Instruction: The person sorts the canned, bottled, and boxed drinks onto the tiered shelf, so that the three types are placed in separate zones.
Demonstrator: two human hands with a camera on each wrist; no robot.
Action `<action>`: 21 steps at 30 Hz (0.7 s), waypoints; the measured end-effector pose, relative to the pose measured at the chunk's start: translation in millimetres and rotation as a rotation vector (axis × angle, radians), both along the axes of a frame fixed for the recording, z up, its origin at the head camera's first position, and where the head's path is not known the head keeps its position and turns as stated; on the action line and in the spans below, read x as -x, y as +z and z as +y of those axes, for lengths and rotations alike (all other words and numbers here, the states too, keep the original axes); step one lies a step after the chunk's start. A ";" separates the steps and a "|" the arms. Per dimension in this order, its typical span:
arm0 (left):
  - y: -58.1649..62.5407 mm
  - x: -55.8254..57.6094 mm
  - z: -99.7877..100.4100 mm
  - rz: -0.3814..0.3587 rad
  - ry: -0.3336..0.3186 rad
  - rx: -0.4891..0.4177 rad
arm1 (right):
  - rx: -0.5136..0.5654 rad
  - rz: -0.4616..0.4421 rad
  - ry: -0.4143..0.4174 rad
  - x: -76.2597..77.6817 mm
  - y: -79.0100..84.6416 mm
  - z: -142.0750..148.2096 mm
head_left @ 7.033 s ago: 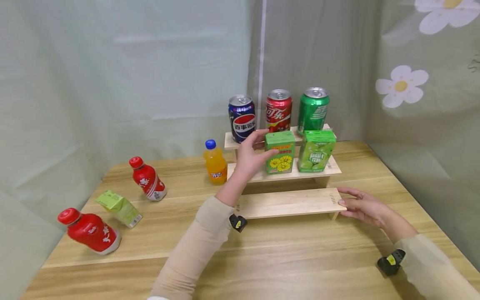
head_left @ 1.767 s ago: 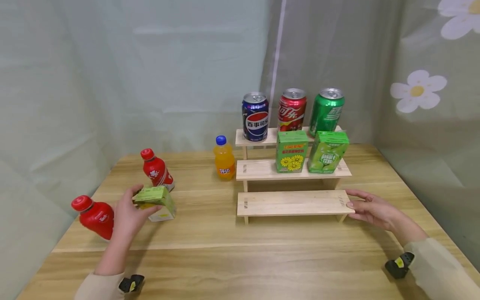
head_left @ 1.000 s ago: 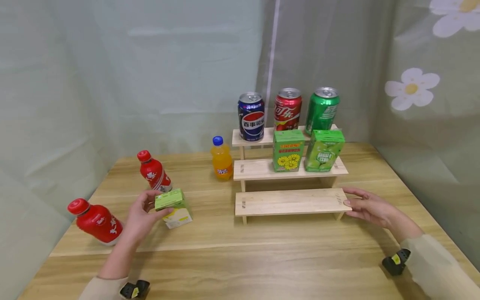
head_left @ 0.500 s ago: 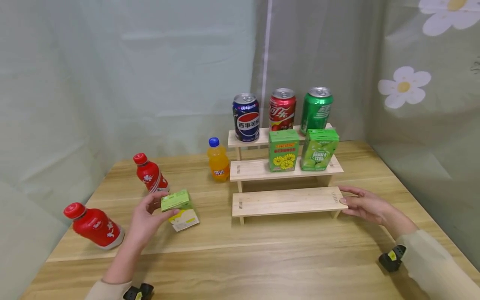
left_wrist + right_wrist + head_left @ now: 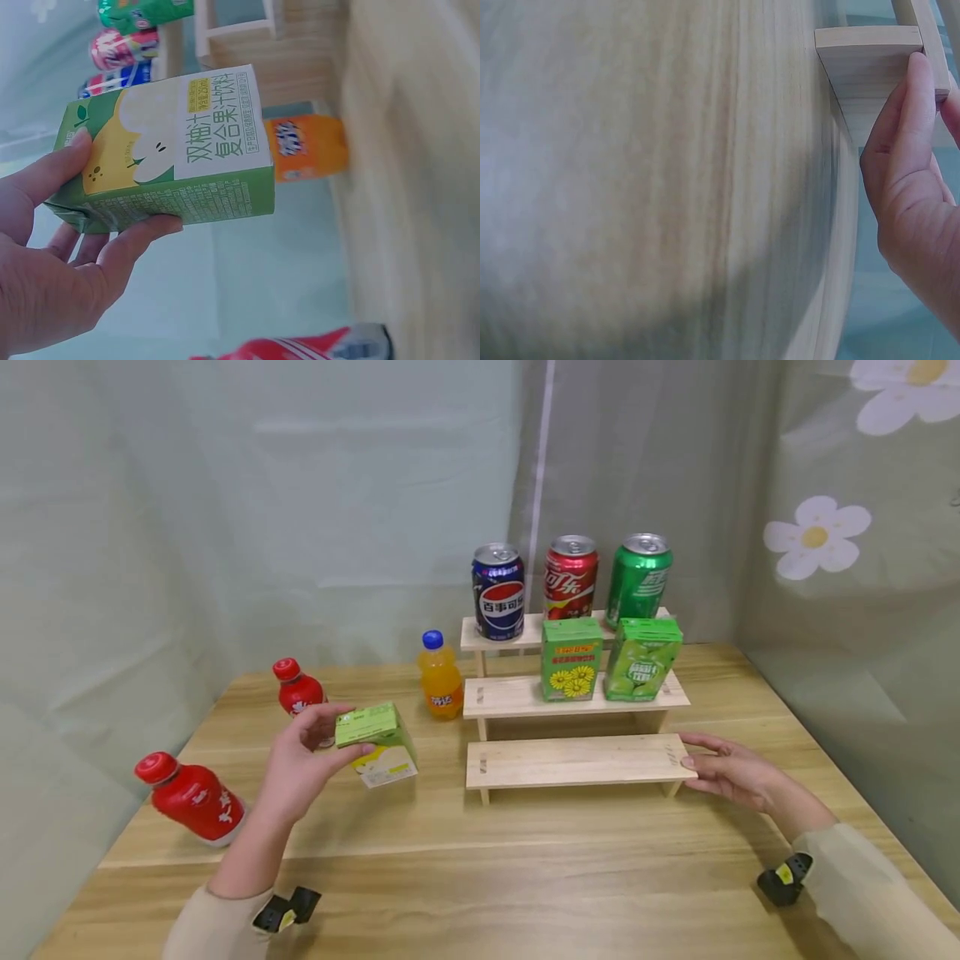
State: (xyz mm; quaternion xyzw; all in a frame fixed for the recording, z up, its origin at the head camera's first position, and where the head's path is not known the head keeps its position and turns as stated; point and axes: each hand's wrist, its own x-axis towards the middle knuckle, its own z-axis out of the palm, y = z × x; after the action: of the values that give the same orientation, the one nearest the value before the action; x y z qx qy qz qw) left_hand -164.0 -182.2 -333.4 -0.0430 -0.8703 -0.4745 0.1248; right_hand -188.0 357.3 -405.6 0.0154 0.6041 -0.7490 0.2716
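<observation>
A red bottle (image 5: pixel 197 802) stands by the left edge of a wooden table (image 5: pixel 480 877), with a second red bottle (image 5: pixel 300 690) nearer the far left corner, partly hidden. A blue-capped orange drink (image 5: pixel 440 683) stands near the middle of the back edge. Pale sheeting (image 5: pixel 360 510) hangs beyond, white flowers (image 5: pixel 817 537) decorating the stretch past the right edge.

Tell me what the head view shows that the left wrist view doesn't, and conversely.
Only head: the right hand, both sleeves and the nearer red bottle.
Only left wrist: readable big lettering on the held carton, plus its finely printed side.
Both: the left hand gripping that carton, blue can, red can, orange bottle, another red bottle and the rack. Unclear which green thing tops the wrist view.
</observation>
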 end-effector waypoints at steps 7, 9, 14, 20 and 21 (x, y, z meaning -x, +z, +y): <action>20.5 8.8 15.0 0.046 -0.036 -0.037 | 0.018 0.006 0.004 1.1 -1.5 1.9; 26.2 11.3 19.7 0.057 -0.048 -0.062 | 0.020 0.005 0.000 1.8 -1.3 2.2; 38.0 18.4 31.3 0.055 -0.070 -0.085 | 0.020 -0.007 -0.012 2.7 -1.3 2.3; 50.1 27.1 45.6 0.003 -0.067 -0.090 | 0.015 -0.015 -0.018 1.5 -3.2 1.5; 51.8 28.7 48.2 0.000 -0.066 -0.094 | 0.015 -0.015 -0.018 1.3 -3.5 1.1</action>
State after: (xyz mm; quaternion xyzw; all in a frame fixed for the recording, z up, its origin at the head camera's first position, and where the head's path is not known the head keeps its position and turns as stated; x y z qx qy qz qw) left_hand -192.6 -134.0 -281.6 -0.0657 -0.8452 -0.5187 0.1112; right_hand -189.3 358.4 -409.1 0.0246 0.5964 -0.7556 0.2696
